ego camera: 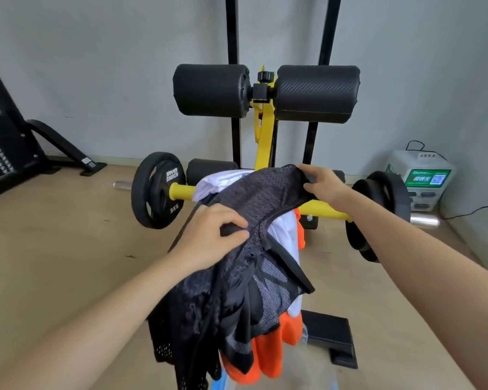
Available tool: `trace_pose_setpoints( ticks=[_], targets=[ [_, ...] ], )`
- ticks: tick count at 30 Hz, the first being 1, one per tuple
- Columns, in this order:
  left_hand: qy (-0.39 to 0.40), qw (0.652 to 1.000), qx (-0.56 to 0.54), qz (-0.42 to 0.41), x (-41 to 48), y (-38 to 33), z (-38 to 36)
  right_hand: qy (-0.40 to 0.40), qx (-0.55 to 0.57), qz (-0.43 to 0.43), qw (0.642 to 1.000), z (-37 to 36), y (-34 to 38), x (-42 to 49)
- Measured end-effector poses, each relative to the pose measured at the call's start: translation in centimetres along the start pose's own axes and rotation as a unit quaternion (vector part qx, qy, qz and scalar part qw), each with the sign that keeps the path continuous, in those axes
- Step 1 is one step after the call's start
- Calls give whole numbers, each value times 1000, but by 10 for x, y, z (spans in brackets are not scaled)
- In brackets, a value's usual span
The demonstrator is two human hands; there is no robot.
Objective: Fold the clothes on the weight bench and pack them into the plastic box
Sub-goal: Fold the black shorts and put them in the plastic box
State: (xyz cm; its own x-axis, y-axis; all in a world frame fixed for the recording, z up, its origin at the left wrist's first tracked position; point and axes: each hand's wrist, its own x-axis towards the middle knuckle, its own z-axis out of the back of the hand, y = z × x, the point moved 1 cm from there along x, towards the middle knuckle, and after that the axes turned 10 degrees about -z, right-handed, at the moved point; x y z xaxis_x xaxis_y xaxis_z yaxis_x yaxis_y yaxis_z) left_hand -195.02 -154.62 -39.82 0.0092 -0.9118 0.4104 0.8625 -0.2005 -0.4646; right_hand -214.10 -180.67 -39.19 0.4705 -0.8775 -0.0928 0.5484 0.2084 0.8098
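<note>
A black mesh garment [254,201] lies on top of a heap of clothes that covers the weight bench. My left hand [212,235] pinches its near edge. My right hand [321,184] grips its far right corner. Under it lie a white garment [223,178] and an orange garment [268,353], which hangs down toward me. The bench's seat is hidden by the clothes; only its yellow frame [265,142] and black roller pads [212,91] show. A blue and clear bit of what may be the plastic box [223,385] peeks out at the bottom edge.
A barbell with black plates [158,190] crosses behind the clothes at knee height. A black foot of the bench [333,336] stands on the wooden floor to the right. A white and green device [423,175] with cables sits by the right wall. Another black machine [12,153] stands at the left.
</note>
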Motion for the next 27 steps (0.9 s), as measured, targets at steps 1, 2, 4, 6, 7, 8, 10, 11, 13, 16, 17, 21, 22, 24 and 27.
trace_pose_setpoints(
  ticks=[1,2,4,6,7,8,10,11,13,16,17,21,22,24,27],
  targets=[
    [14,1000,11,0,-13,-10,-3,5,-10,-1,1000,-2,-3,-4],
    [18,999,27,7,-24,-18,-5,0,-22,3,1000,-4,-3,-13],
    [-8,999,46,22,-43,-31,-5,-45,-32,29,998,-9,2,-35],
    [-38,997,64,23,-57,-41,-2,-81,-26,73,994,-15,12,-69],
    [-38,996,79,18,-62,-47,-1,-81,-18,99,992,-19,15,-89],
    [-28,995,95,18,-68,-52,0,-69,-13,126,990,-25,17,-109],
    [-1,993,111,40,-76,-59,2,-22,-9,165,986,-37,19,-147],
    [8,992,111,55,-80,-61,3,-6,-17,177,984,-44,18,-162],
    [17,990,110,82,-88,-59,4,5,-31,180,983,-59,18,-189],
    [26,989,70,128,-98,-50,1,-1,-42,193,980,-81,15,-214],
    [25,989,35,144,-100,-46,0,-5,-56,213,975,-89,15,-218],
    [-3,977,-138,163,-104,-46,1,1,-121,292,949,-112,11,-222],
    [8,970,-188,154,-106,-49,1,-1,-148,304,941,-116,9,-220],
    [32,955,-255,149,-110,-50,7,-18,-189,321,928,-119,4,-218],
    [-59,966,-169,186,-118,-22,25,-35,-201,320,925,-118,-2,-217]
  ],
)
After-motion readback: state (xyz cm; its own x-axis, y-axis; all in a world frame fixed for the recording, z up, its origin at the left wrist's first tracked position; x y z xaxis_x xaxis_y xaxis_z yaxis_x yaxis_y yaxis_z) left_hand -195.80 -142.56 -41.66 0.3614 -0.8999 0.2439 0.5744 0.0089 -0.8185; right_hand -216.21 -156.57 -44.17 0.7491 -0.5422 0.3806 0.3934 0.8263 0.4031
